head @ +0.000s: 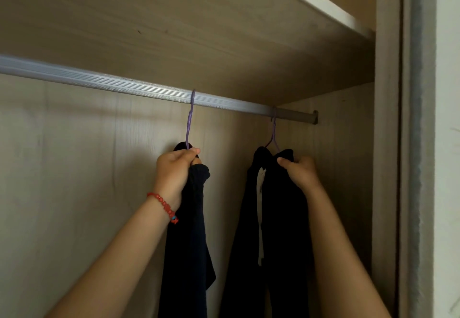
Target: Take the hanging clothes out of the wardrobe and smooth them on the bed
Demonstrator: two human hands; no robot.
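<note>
Two dark garments hang on purple hangers from the silver rail (124, 85) inside the wardrobe. My left hand (174, 170), with a red bead bracelet at the wrist, grips the top of the left dark garment (189, 243) just under its purple hanger (190, 118). My right hand (301, 172) grips the shoulder of the right dark garment (276, 230), which shows a white strip down its front, below the second purple hanger (273, 131). Both hooks sit on the rail.
The wooden shelf (224, 31) lies close above the rail. The wardrobe's back panel (74, 168) is behind the clothes, and its right side wall (348, 168) and door frame (418, 143) stand close to my right arm.
</note>
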